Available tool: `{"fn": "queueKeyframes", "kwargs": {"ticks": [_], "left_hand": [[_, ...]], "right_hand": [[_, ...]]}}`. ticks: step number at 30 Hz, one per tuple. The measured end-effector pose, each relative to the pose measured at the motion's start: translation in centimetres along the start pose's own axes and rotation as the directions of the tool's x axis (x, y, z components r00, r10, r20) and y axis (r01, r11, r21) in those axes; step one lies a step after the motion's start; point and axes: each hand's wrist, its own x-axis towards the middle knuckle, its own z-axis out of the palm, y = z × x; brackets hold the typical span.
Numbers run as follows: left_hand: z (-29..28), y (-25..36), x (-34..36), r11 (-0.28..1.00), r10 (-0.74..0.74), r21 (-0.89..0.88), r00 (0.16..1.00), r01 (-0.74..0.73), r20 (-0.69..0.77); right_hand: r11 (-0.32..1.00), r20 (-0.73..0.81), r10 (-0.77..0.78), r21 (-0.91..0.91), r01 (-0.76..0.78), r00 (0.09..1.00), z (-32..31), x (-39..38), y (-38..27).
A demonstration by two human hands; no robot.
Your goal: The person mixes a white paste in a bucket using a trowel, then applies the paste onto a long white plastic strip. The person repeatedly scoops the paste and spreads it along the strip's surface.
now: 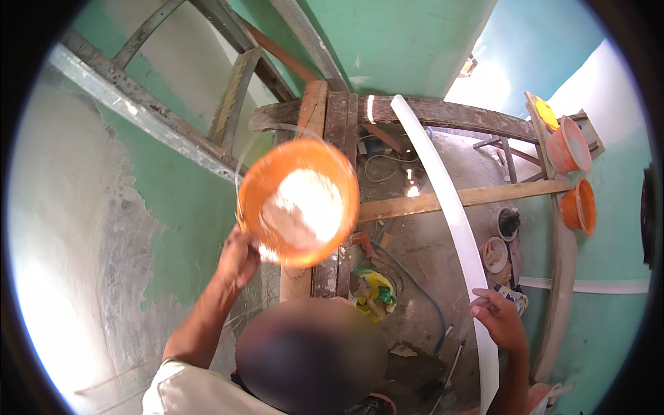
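My left hand (pixel 240 260) is closed on the lower left rim of an orange bucket (pixel 271 181), which hangs tilted toward me above the wooden planks. White powder or paste (pixel 308 207) shows inside the bucket, bright with glare, and its thin wire handle arcs over the far side. At the right, my right hand (pixel 502 319) grips the edge of a long white moulding strip (pixel 443 183) with thumb and fingers. The strip runs from beside my right forearm to the far dark plank (pixel 477 119), which its far end overlaps.
A light plank (pixel 415 205) crosses toward the right wall, where two orange tubs (pixel 571 146) sit by the upright boards. A metal ladder-like frame (pixel 238 97) leans at the far left. Below lie a yellow-green bag (pixel 377 294), a hose (pixel 415 280) and buckets (pixel 494 257).
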Motion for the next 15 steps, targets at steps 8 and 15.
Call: {"fn": "queueKeyframes", "kwargs": {"ticks": [8, 15], "left_hand": [[8.7, 4.3, 31.5, 0.977, 0.198, -0.101, 0.974, -0.188, 0.106], [13.2, 1.7, 39.5, 0.970, 0.145, -0.189, 0.988, -0.153, -0.058]], "right_hand": [[0.995, -0.082, 0.069, 0.079, -0.063, 0.994, 1.0, 1.3, 1.7], [0.964, -0.080, 0.249, 0.112, -0.239, 0.965, 2.6, 0.7, 4.1]]}}
